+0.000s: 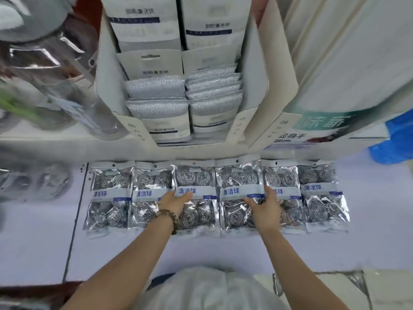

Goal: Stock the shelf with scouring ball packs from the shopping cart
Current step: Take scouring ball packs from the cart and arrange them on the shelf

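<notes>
The left hand (175, 201) lies with its fingers stretched out and held together across the blue-lettered label of the third pack (196, 175) from the left, the palm over that pack's left edge where it meets the second pack (147, 182). A beaded bracelet (171, 217) sits on that wrist. The right hand (264, 205) rests on the right edge of the fourth pack (237, 175), fingers spread and only lightly bent on the foil, thumb standing apart over the fifth pack (290, 213). Neither hand is closed round anything that I can see; both simply lie on top, one at each outer side of the two middle packs.

The scouring ball packs (109, 198) lie flat in a row of six on the white shelf (201, 251), side by side with edges touching or slightly overlapping, their hang-holes toward the back edge. The row runs from just right of a dark line near the left side to short of the right end, with a bare strip of board between it and the front edge.

Behind the row, at the back edge, stands an open cardboard display box (254, 86) filled with grey woven scourer pads (156, 88) in two stacks. To its left are clear plastic containers (55, 86), blurred. To its right stands a white carton with green lettering (324, 121), and at the far right edge something blue (393, 139).
</notes>
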### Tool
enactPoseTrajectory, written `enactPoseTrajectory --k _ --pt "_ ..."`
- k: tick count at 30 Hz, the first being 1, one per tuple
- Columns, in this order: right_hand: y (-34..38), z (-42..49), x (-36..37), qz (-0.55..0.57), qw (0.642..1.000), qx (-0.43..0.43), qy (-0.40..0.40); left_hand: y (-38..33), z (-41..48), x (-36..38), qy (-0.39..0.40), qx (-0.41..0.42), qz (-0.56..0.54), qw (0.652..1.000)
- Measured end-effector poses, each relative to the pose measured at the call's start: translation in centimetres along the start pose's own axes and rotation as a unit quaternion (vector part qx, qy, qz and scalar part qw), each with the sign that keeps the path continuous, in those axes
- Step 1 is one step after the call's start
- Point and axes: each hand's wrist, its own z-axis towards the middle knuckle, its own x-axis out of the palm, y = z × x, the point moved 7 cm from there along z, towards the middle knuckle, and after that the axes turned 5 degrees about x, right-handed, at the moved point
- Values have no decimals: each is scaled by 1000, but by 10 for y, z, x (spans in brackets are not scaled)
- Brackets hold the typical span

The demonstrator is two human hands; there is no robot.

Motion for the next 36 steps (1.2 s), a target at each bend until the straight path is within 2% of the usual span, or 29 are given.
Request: enactPoseTrajectory --k 4,7,12,16,18,19,22,24,28,36 --pt "-8 14 10 4 999 19 28 -1 10 4 -8 -12 16 1000" --pt "-12 16 15 -52 998 24 16 -2 17 5 -9 -4 17 1000" --pt "5 12 20 -221 972 -65 -52 -9 17 9 -32 25 79 996" --pt "11 10 16 -257 962 -90 -22 -15 11 7 -33 93 91 991" --pt "11 7 17 -297 945 -134 17 -22 5 6 -28 178 185 966" --pt "10 5 20 -330 929 -160 43 -25 0 10 -13 222 255 941" --pt "-3 -4 34 -427 870 -224 101 -25 -12 35 60 302 465 830" --pt "-13 -7 41 -441 862 -212 134 -19 -11 49 91 307 531 785" --pt "-19 -2 46 -459 858 -169 156 -13 -8 65 111 291 564 765" --pt "-17 0 52 -480 845 -174 159 -12 -4 74 122 271 597 745"
